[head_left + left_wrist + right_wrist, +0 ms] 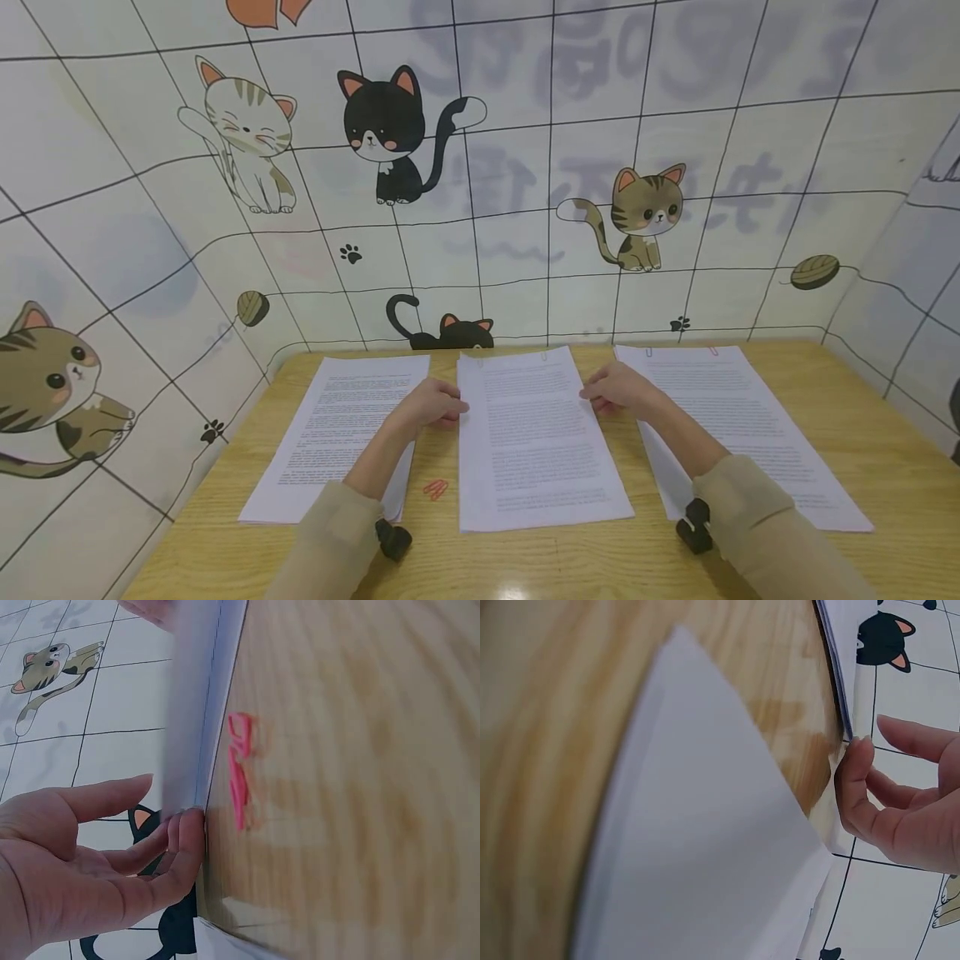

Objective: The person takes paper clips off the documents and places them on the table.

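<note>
A stack of printed paper (547, 442) lies in the middle of the wooden table with clips on its top edge. My left hand (433, 402) is at the upper left side of that stack. In the left wrist view its fingers (187, 847) touch the paper edge, while the thumb stays apart. On the opposite side, my right hand (618, 388) has its fingertips (859, 754) against the other edge, its thumb likewise lifted away. Several red paper clips (435, 489) lie loose left of the middle stack.
Another printed stack (352, 417) lies to the left, partly under my left forearm. A third stack (727, 417), with clips along its top, lies to the right beneath my right forearm. Behind the wooden table (555, 562) rises a wall (517, 275) with cat drawings.
</note>
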Motion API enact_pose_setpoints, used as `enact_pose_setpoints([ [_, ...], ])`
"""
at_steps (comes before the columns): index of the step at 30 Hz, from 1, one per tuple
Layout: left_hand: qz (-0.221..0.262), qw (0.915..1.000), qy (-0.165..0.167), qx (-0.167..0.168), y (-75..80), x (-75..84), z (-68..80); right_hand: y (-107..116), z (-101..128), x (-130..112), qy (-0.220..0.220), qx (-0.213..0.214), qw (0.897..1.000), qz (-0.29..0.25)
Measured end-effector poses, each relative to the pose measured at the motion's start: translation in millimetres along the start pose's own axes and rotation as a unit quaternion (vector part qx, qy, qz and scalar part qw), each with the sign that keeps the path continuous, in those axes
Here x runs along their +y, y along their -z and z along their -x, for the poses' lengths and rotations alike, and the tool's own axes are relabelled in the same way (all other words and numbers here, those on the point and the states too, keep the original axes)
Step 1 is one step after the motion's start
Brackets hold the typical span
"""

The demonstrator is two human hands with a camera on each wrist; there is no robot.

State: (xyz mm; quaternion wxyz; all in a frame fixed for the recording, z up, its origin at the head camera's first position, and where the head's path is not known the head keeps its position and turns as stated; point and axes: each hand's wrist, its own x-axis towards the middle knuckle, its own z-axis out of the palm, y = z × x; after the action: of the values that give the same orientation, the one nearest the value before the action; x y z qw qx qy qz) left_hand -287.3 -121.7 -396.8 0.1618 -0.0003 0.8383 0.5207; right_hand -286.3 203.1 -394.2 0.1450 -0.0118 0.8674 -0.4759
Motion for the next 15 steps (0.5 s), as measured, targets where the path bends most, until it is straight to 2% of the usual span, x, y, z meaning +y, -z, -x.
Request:
enact_pose_setpoints([
  [11, 0.0, 1.0, -0.002, 0.003, -3.3, 0.5, -1.2, 0.2, -2.5, -2.8, -0.002, -0.011, 0.999, -0.031],
  [15, 0.0, 1.0, -0.004, 0.006, -3.3, 0.9, -0.6, 1.1, -1.9, -3.3, 0.017, -0.02, 0.999, -0.027],
])
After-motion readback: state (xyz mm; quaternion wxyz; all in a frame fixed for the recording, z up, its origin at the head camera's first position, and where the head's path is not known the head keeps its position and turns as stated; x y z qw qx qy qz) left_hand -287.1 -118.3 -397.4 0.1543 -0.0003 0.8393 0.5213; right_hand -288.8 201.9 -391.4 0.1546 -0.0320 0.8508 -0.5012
